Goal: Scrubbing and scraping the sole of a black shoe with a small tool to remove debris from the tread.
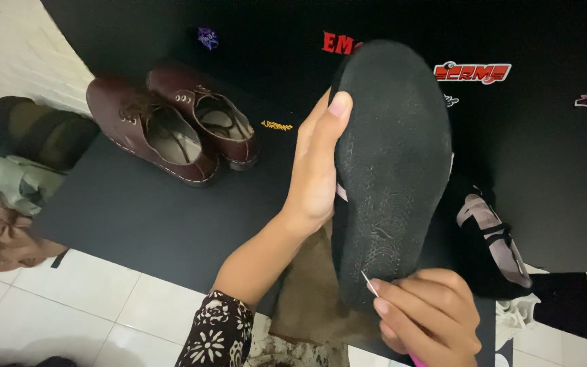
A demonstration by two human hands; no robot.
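The left hand [317, 166] comes up from the lower middle of the frame, a dark floral-print sleeve [219, 333] at its wrist, and wraps around the edge of a black shoe [392, 170] held sole-up in the centre of the picture. The thumb lies flat along the rim of the worn, textured sole near the toe, while the other fingers are hidden behind the shoe, so the hand is closed on it. At the lower right the right hand [426, 316] is curled tight, its fingertips pinching a thin metal needle-like tool [369, 283] whose point touches the heel end of the sole. A bit of pink shows under this hand at the bottom edge; I cannot tell what it is.

Under everything lies a black mat [151, 211] with small coloured patches along its top. On its upper left part stands a pair of dark brown leather lace-up shoes [174, 126], side by side and well apart from the held shoe. Just right of the held shoe lies another dark shoe with a pale pink lining [494, 238]. Crumpled clothes [8, 177] sit on the white tiled floor [69, 299] at the left edge.
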